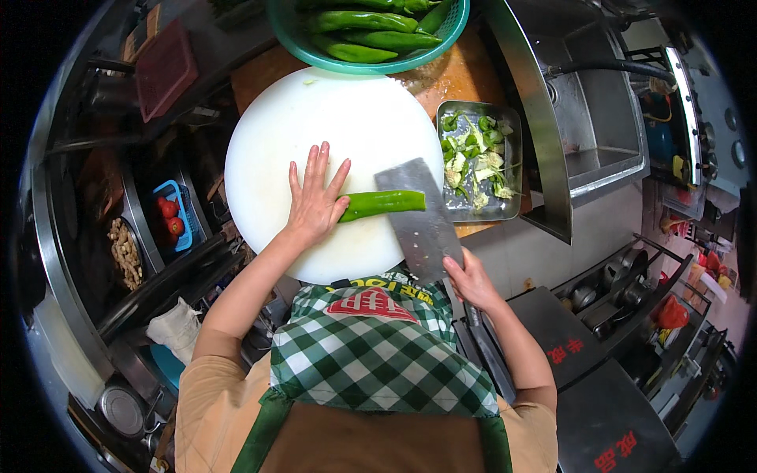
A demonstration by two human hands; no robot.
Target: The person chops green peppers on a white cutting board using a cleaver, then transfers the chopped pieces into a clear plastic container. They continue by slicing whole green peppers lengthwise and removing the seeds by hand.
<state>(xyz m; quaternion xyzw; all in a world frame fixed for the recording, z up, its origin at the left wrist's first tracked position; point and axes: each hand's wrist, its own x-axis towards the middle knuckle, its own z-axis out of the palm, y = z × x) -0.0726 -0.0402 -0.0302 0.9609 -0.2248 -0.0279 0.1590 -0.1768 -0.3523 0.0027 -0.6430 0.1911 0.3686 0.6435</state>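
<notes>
A long green pepper [387, 203] lies across the round white cutting board [331, 118], its right end cut square. My left hand [316, 201] is on the board with its fingers spread, the thumb touching the pepper's left end. The palm may hide more of the pepper. In my right hand [470, 279] is the handle of a broad cleaver [417, 230]. Its blade slants over the board's right side, face up, and the pepper's cut end overlaps it. Whether the blade has entered the pepper cannot be told.
A green plastic basket [372, 66] of whole peppers stands behind the board. To the right, a metal tray [513, 177] holds pepper stems and cores, beside the steel sink [606, 130]. Tomatoes in a blue basket [192, 222] and a bowl of ginger [124, 251] are at left.
</notes>
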